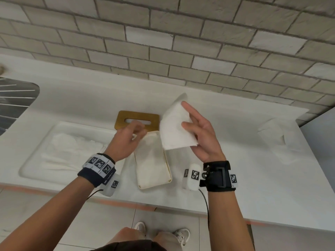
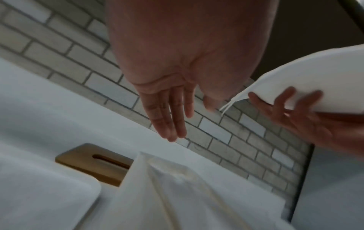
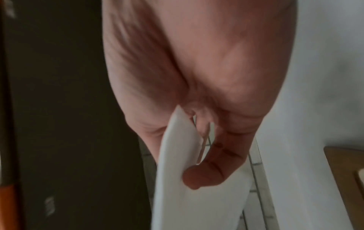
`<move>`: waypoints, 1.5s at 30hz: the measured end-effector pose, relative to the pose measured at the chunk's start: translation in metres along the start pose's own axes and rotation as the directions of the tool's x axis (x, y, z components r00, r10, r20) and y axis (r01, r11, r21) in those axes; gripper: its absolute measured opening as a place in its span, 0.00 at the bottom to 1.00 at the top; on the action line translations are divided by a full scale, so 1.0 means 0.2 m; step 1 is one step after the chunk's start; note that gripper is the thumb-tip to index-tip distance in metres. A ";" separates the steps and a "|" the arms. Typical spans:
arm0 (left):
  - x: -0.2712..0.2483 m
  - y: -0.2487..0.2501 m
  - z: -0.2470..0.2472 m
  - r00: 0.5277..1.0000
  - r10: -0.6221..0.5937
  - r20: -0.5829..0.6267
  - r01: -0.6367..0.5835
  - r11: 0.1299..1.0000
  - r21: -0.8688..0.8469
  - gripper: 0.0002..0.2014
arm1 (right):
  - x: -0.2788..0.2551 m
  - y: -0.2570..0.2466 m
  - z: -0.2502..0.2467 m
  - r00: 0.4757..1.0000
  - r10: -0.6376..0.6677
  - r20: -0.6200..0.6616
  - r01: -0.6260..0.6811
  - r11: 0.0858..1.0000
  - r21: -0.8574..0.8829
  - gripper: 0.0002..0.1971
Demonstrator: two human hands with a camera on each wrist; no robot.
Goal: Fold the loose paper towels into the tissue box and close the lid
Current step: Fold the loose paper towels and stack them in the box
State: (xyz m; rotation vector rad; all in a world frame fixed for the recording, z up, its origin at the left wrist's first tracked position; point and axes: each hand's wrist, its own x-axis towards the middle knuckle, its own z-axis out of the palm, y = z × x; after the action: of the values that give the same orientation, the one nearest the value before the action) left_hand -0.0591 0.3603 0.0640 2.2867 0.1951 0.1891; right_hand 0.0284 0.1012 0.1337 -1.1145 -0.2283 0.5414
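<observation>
Overhead, whole layout: open tissue box (image 1: pixel 154 160) on the counter (image 1: pixel 253 187), wooden lid (image 1: pixel 137 120) behind it.
Right hand (image 1: pixel 203 134): pinches a folded paper towel (image 1: pixel 175 127), raised above the box's far right corner.
Right wrist view: thumb (image 3: pixel 206 174) presses the towel.
Left hand (image 1: pixel 126 140): fingers relaxed, holding nothing, over the box's far end.
Left wrist view: fingers (image 2: pixel 169 115) straight.
Surroundings: tray (image 1: pixel 36 160) at left, brick wall (image 1: pixel 181 42).

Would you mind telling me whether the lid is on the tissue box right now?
Off. The wooden lid lies flat on the counter behind the open tissue box, whose top is uncovered with paper showing inside.
</observation>
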 end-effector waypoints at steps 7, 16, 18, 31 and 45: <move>-0.04 0.05 -0.02 0.930 -0.366 0.041 0.309 0.713 -0.629 0.28 | -0.11 0.32 0.10 0.986 0.158 0.054 -0.120 0.896 -0.427 0.35; -0.04 -0.17 0.15 0.984 -0.149 -0.101 0.140 0.986 -0.092 0.30 | -0.10 0.63 0.09 0.992 0.118 -0.053 -0.097 0.407 -0.908 0.35; -0.03 -0.16 0.14 0.990 -0.109 -0.085 0.110 0.994 0.005 0.28 | -0.11 0.64 0.10 0.992 0.124 -0.028 -0.073 0.376 -0.924 0.34; 0.09 -0.04 0.29 0.749 -0.247 0.615 -0.356 0.632 0.688 0.39 | -0.34 0.68 0.28 0.930 0.355 0.095 0.166 -0.175 -0.970 0.29; 0.09 0.13 0.21 0.795 -0.281 0.537 -0.205 0.710 0.674 0.42 | -0.40 0.47 0.04 0.965 0.205 0.164 0.152 0.072 -0.986 0.21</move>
State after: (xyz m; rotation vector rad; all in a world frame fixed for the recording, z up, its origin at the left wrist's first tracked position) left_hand -0.0306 0.3170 0.0573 2.9637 -0.0441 -0.8073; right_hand -0.0715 0.0968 0.0594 -2.4889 -0.9622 0.5355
